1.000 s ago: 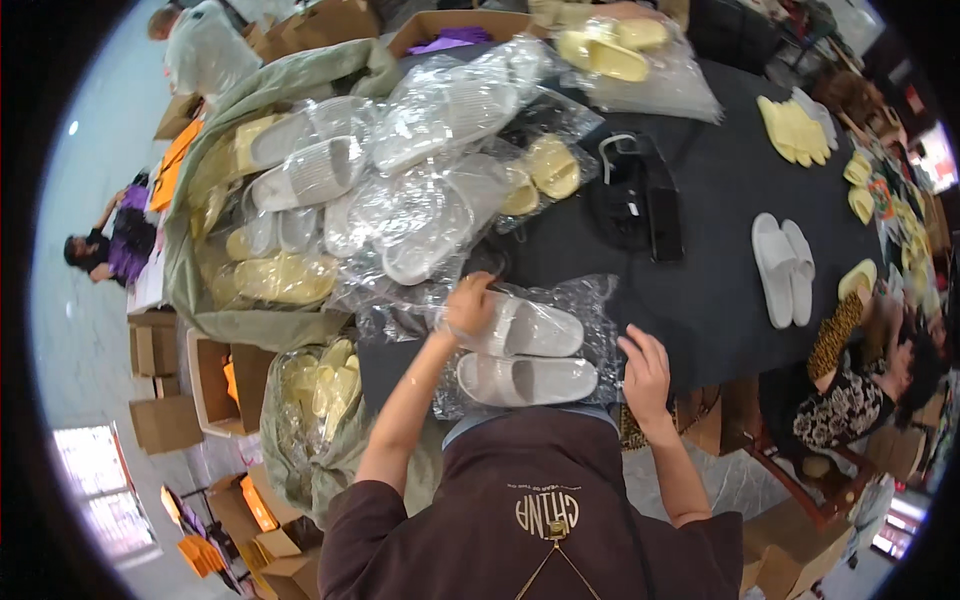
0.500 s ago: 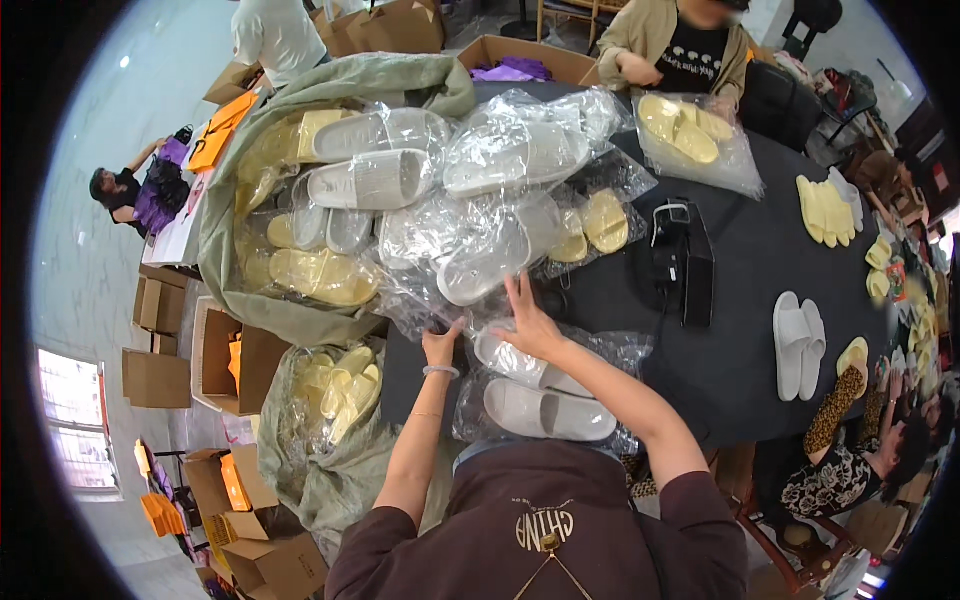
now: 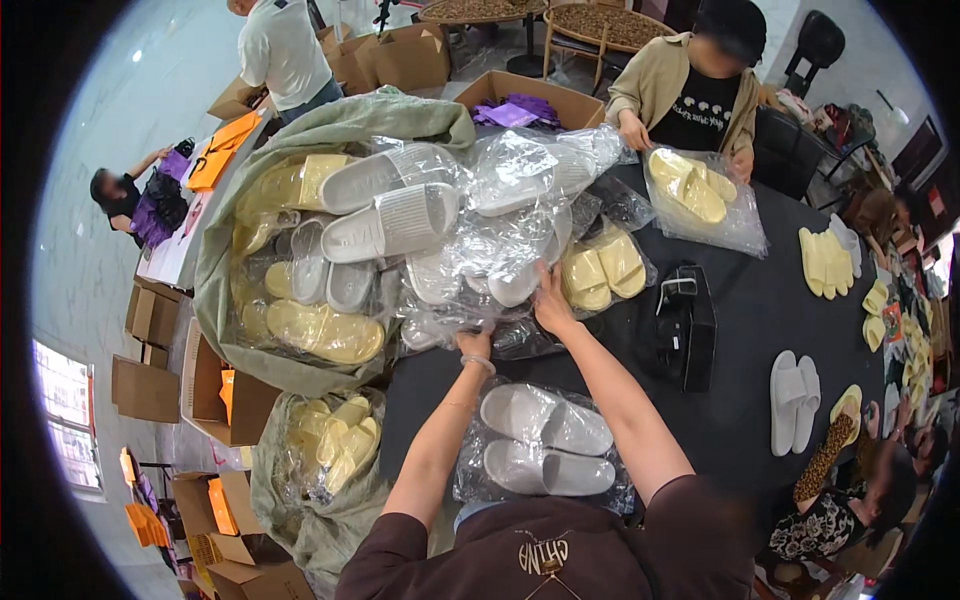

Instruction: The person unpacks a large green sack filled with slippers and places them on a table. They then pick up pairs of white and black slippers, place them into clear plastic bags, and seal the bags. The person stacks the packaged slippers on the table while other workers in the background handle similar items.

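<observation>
Head view: left hand (image 3: 475, 346) and right hand (image 3: 551, 303) reaching farther in than before, bagged grey slippers (image 3: 515, 282) lying just above, mid-frame; can't tell grips.

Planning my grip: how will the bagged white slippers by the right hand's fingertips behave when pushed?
Their clear wrapping will probably crumple and slip, being thin, glossy and wrinkled. The white slippers keep their shape inside, so may flex only slightly. Neighbouring bags overlap, so might shift too.

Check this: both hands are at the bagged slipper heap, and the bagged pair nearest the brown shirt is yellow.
Not yellow: the head view shows the bagged pair nearest the shirt is pale grey. The left hand and right hand are at the heap.
</observation>
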`<state>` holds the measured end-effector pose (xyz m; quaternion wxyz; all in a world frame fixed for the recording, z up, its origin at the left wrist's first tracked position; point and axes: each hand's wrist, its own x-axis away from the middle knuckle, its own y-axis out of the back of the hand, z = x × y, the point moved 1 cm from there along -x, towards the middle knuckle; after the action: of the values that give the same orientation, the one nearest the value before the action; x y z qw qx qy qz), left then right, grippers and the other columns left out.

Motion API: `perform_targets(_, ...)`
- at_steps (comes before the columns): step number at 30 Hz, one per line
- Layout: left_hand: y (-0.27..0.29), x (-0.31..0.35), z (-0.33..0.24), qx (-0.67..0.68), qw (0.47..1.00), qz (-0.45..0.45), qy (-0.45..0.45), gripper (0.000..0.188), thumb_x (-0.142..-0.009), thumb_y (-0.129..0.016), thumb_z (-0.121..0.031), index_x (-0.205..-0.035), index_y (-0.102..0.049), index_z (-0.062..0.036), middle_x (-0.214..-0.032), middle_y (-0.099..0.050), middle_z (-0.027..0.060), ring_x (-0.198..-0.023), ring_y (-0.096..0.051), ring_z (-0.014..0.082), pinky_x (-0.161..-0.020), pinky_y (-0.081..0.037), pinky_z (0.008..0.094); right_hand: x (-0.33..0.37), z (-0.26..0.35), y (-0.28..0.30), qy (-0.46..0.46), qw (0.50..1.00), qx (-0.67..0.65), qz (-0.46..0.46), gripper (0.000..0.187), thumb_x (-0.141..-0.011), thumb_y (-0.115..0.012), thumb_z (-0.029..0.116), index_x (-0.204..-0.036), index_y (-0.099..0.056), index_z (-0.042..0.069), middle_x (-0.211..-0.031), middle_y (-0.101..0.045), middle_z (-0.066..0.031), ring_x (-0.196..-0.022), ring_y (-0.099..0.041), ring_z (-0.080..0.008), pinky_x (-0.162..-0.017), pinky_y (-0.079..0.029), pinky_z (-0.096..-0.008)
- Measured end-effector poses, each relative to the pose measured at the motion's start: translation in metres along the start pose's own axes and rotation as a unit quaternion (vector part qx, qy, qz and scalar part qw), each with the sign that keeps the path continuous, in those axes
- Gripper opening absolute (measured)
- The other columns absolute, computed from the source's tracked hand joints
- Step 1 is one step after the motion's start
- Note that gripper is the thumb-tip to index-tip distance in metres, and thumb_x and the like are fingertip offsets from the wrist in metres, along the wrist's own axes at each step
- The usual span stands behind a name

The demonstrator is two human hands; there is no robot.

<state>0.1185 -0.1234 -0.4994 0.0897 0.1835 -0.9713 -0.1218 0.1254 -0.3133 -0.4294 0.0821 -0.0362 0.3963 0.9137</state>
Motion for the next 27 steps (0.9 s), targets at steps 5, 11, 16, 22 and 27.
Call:
perform_targets(5,-0.034,-0.004,-0.009,-0.026,0.998,0.047,0.043,0.048,-0.063,-0.078,-0.019,-0.097,-0.058,0.0084,-0.099,-0.062,0.0248,-0.09,-0.06,0.0338,-0.08,-0.045,0.0372,-0.023,-0.012,0.024,-0.062,0.997,0.002,0.049,0.074,-0.082,-0.048,0.0,-0.143,-0.008,0.011,-0.144,-0.006,-0.0306,-0.133,-0.014,-0.0466,-0.108,-0.024,-0.0439)
perform_targets(11,-0.016,0.004,-0.01,-0.031,0.995,0.094,0.002,0.066,-0.07,-0.079,-0.029,-0.114,-0.047,0.0078,-0.11,-0.058,0.021,-0.102,-0.054,0.0299,-0.091,-0.04,0.0375,0.012,-0.017,0.045,0.038,0.999,-0.01,-0.025,0.075,-0.084,-0.051,0.005,-0.144,-0.007,0.017,-0.146,-0.01,-0.0267,-0.129,-0.027,-0.0448,-0.1,-0.035,-0.0459)
perform_targets(16,0.078,0.029,-0.017,-0.104,0.947,0.3,-0.042,0.047,-0.08,-0.069,-0.035,-0.104,-0.06,0.0044,-0.094,-0.066,0.0144,-0.083,-0.064,0.0183,-0.075,-0.049,0.0291,0.127,0.007,0.117,-0.041,0.995,-0.091,-0.027,0.04,-0.082,-0.054,0.006,-0.122,-0.049,0.004,-0.119,-0.051,-0.02,-0.106,-0.052,-0.038,-0.087,-0.044,-0.0408)
perform_targets(22,0.157,0.1,0.041,-0.185,0.957,0.221,-0.026,0.045,-0.085,-0.06,-0.041,-0.098,-0.061,0.0026,-0.086,-0.067,0.0152,-0.08,-0.065,0.0236,-0.074,-0.049,0.0332,0.264,0.004,0.165,-0.168,0.92,0.126,0.332,0.031,-0.088,-0.05,0.028,-0.091,-0.062,-0.001,-0.091,-0.063,-0.0205,-0.089,-0.059,-0.0389,-0.078,-0.046,-0.0434)
perform_targets(27,0.146,0.129,0.02,-0.188,0.957,0.213,-0.062,0.029,-0.088,-0.057,-0.03,-0.088,-0.062,-0.001,-0.075,-0.064,0.01,-0.066,-0.06,0.019,-0.063,-0.047,0.0324,0.318,-0.025,0.127,-0.222,0.948,0.033,0.224,0.04,-0.09,-0.05,0.036,-0.094,-0.06,-0.003,-0.089,-0.065,-0.02,-0.082,-0.062,-0.036,-0.073,-0.05,-0.0411)
